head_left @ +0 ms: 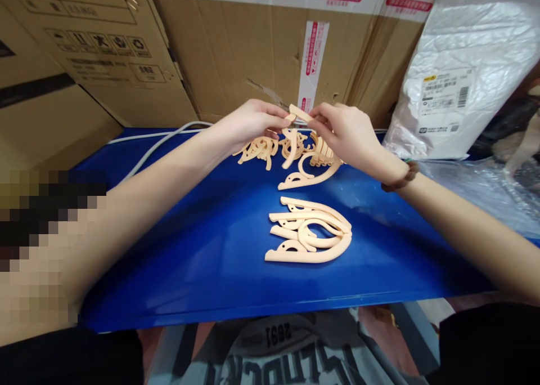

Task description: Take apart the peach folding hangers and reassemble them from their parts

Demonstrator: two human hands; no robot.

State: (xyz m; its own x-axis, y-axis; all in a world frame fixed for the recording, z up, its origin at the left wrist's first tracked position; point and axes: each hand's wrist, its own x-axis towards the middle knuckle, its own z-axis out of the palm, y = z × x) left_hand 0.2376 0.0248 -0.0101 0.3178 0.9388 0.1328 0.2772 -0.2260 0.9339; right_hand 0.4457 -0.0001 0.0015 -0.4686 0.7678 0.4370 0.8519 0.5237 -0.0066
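Observation:
Above the far part of the blue table point(202, 227), both hands are raised and close together. My left hand point(258, 121) pinches a peach plastic hanger piece at its fingertips. Between the hands is a flat peach hanger arm point(299, 113), its right end gripped by my right hand point(343, 129). The two pieces meet or overlap there; whether they are joined I cannot tell. Below them, a curved strip point(290, 151) points downward, and a hanger arm with a hook point(310, 179) lies on the table. Nearer me rest folded peach hangers point(312, 255), stacked side by side.
Behind the hands lie a pile of hanger arms point(259, 148), small hook pieces point(293, 146) and a row of pieces point(323, 151). A white cable point(158, 143) crosses the left back. Cardboard boxes point(236, 47) wall the rear; a white parcel bag point(468, 64) stands right.

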